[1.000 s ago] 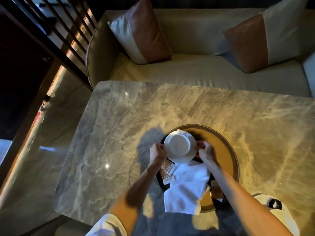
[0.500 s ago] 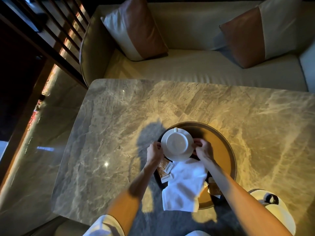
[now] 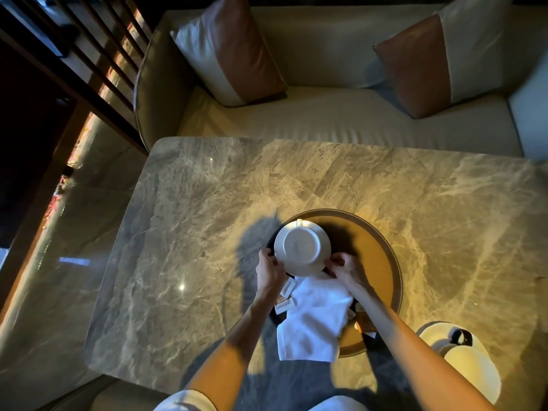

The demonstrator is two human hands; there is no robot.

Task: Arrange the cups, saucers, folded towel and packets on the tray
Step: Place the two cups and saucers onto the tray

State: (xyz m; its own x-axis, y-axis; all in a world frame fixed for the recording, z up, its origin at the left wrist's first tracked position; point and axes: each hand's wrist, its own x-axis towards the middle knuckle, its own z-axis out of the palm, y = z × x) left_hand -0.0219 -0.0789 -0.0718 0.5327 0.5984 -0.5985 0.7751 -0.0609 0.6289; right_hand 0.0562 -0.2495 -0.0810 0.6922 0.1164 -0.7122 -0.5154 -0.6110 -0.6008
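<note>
The saucer has a cup sitting upside down on it, so the inside of the cup is hidden. Only a bit of the cup's handle pokes out at the far side. The left hand pinches the saucer's left edge and the right hand pinches its right edge, fingers curled close around the rim. I cannot tell if the saucer is touching the tray or is lifted a little above it; it is over the far left part of the tray, with a dark shadow under it.

The white folded towel lies on the near side of the tray and hangs over its edge onto the table. It covers part of the packets, which peek out on its left. Another packet sits on the right, half hidden by the right arm. The words on them are too small to read.

At the near right, another cup and saucer stand on the table, partly behind the arm. Past the table is a sofa with two cushions.
</note>
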